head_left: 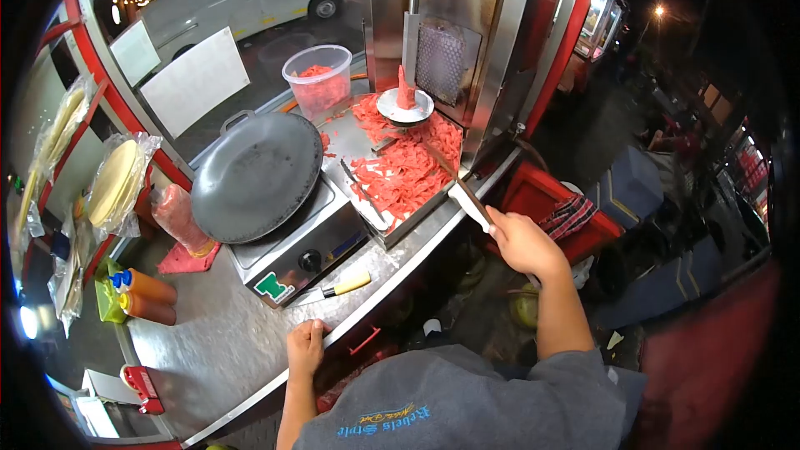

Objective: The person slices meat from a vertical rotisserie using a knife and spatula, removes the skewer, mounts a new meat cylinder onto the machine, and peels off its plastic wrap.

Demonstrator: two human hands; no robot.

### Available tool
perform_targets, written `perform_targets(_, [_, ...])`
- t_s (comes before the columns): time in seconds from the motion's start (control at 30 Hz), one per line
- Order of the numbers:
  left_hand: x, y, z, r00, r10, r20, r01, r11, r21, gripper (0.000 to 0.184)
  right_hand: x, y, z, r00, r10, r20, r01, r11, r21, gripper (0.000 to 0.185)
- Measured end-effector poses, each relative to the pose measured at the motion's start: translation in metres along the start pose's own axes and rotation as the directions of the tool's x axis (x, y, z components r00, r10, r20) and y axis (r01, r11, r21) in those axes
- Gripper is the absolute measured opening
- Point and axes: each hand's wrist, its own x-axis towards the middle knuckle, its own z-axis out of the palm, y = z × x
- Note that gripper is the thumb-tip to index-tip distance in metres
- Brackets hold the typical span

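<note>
My right hand (527,242) is closed around the grip end of a long knife (455,173) with a narrow brownish blade; a white part shows near my fingers. The blade's far end reaches over shredded red-orange meat (408,171) spread in a metal tray (340,168). Above the tray stands a vertical spit with a small red piece of meat (406,92) on a round metal plate (392,105). My left hand (306,347) rests at the counter's front edge, fingers curled, with nothing visible in it. Near it lies a small knife (346,284) with a yellowish handle.
A dark wok (257,177) sits on a gas stove (310,260) left of the tray. Behind are a clear tub (318,87) of red meat and the upright grill (442,58). Sauce bottles (150,296) and bagged flatbreads (117,183) stand left on the steel counter (208,358).
</note>
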Motion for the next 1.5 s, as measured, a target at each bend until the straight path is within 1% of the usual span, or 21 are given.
perform_targets(0.03, [-0.001,0.001,-0.001,1.000,0.010,-0.001,-0.010,1.000,-0.001,0.051,-0.012,-0.010,-0.009,0.998,-0.037,0.046,0.035,0.999,0.041,0.041])
perform_targets(0.13, [-0.001,0.004,0.001,1.000,-0.014,-0.026,0.014,1.000,0.026,0.044,-0.024,-0.010,-0.003,0.982,-0.188,0.034,0.171,0.946,0.275,0.042])
perform_targets(0.17, [-0.002,0.006,0.002,0.999,-0.027,-0.023,0.027,0.999,0.030,0.044,-0.023,-0.011,-0.001,0.975,-0.201,0.092,0.164,0.938,0.305,0.044])
perform_targets(0.27, [-0.003,0.009,-0.001,0.998,-0.058,-0.015,0.059,0.998,0.028,0.044,-0.013,-0.002,0.004,0.945,0.046,0.323,-0.185,0.891,0.415,0.045])
perform_targets(0.3, [-0.003,0.009,0.000,0.998,-0.065,-0.015,0.065,0.998,0.015,0.043,-0.007,0.007,0.003,0.941,0.098,0.325,-0.234,0.880,0.412,0.045])
perform_targets(0.33, [-0.001,0.009,0.001,0.997,-0.071,-0.017,0.071,0.997,0.000,0.043,-0.005,0.012,0.001,0.960,0.058,0.275,-0.177,0.884,0.432,0.045])
perform_targets(0.43, [0.000,0.006,0.000,0.998,-0.061,-0.007,0.061,0.998,0.024,0.044,-0.006,0.012,-0.003,0.989,-0.095,0.114,0.057,0.954,0.293,0.045])
perform_targets(0.53, [0.000,0.002,0.003,0.997,-0.079,-0.003,0.079,0.997,0.023,0.045,0.009,-0.004,0.019,0.953,-0.297,-0.060,0.303,0.936,0.180,0.047])
perform_targets(0.67, [-0.001,0.010,0.000,0.987,-0.159,0.019,0.158,0.987,0.030,0.048,0.023,-0.017,0.038,0.954,-0.255,0.160,0.272,0.957,-0.098,0.052])
perform_targets(0.8, [-0.002,0.002,0.002,0.998,-0.052,-0.035,0.054,0.997,0.051,0.047,-0.005,-0.026,-0.004,0.919,-0.129,0.372,0.210,0.959,-0.188,0.054])
perform_targets(0.87, [-0.002,0.003,0.005,0.997,-0.050,-0.056,0.051,0.998,0.033,0.047,-0.015,-0.003,-0.015,0.920,-0.272,0.282,0.292,0.956,-0.029,0.053])
perform_targets(0.93, [-0.001,0.006,0.003,0.995,-0.091,-0.050,0.093,0.994,0.052,0.047,-0.005,0.000,-0.016,0.929,-0.313,0.195,0.297,0.949,0.106,0.050])
perform_targets(1.03, [-0.002,0.003,0.007,0.994,-0.078,-0.079,0.083,0.995,0.050,0.053,0.039,-0.004,0.013,0.965,-0.252,0.077,0.207,0.905,0.372,0.043])
perform_targets(1.1, [-0.002,0.004,0.007,0.994,-0.092,-0.061,0.096,0.994,0.057,0.056,0.075,-0.019,0.021,0.980,-0.094,0.175,-0.002,0.877,0.481,0.039])
perform_targets(1.13, [-0.003,0.002,0.008,0.994,-0.098,-0.054,0.101,0.993,0.061,0.054,0.088,-0.028,0.019,0.958,0.014,0.287,-0.158,0.858,0.488,0.038])
perform_targets(1.2, [-0.004,-0.006,0.008,0.995,-0.092,-0.046,0.095,0.992,0.079,0.050,0.109,-0.015,0.047,0.984,-0.178,0.003,0.160,0.893,0.421,0.036])
perform_targets(1.23, [-0.002,0.002,0.004,0.998,-0.045,-0.038,0.048,0.996,0.075,0.051,0.109,-0.017,0.054,0.961,-0.251,-0.116,0.276,0.840,0.467,0.039])
perform_targets(1.27, [-0.003,0.002,0.004,0.998,-0.052,-0.035,0.054,0.997,0.058,0.050,0.104,-0.014,0.057,0.954,-0.255,-0.159,0.301,0.813,0.499,0.042])
perform_targets(1.37, [-0.002,0.008,0.007,0.995,-0.070,-0.070,0.076,0.993,0.088,0.047,0.086,-0.012,0.047,0.920,-0.267,-0.287,0.364,0.853,0.374,0.045])
perform_targets(1.47, [-0.006,0.014,0.009,0.995,-0.035,-0.096,0.046,0.992,0.115,0.045,0.070,-0.005,0.037,0.948,-0.194,-0.251,0.266,0.919,0.292,0.047])
perform_targets(1.5, [-0.006,0.014,0.009,0.996,-0.017,-0.090,0.028,0.991,0.133,0.044,0.059,-0.004,0.028,0.973,-0.167,-0.157,0.206,0.939,0.277,0.046])
